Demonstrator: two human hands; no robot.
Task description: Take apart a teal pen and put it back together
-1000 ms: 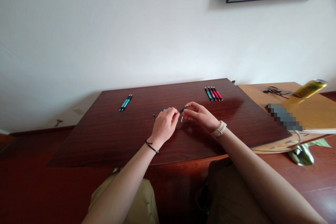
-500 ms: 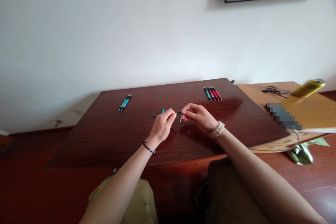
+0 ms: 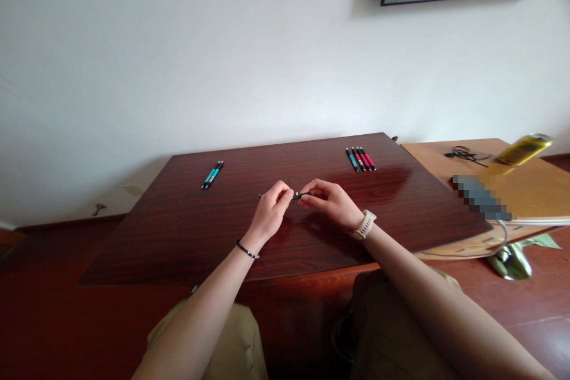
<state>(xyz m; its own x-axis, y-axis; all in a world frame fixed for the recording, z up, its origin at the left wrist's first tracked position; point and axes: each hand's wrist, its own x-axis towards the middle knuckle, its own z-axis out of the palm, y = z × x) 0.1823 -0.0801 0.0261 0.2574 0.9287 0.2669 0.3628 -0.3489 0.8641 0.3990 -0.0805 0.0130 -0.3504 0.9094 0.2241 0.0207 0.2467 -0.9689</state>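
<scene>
Above the middle of the dark table, my left hand and my right hand meet with fingers pinched. Between their fingertips is a small black pen part, with a light bit showing on it. Both hands grip it, one at each end; the fingers cover most of it. Just left of my left hand lies a tiny dark piece, partly hidden.
Two teal-and-black pens lie at the table's left. A row of several teal and red pens lies at the back right. On the lighter side table are a black cable, a yellow can and a blurred-out dark object.
Both hands have shifted slightly left. The thin white stick by my right fingers no longer shows as before. My left hand now covers the teal piece that lay behind it.
</scene>
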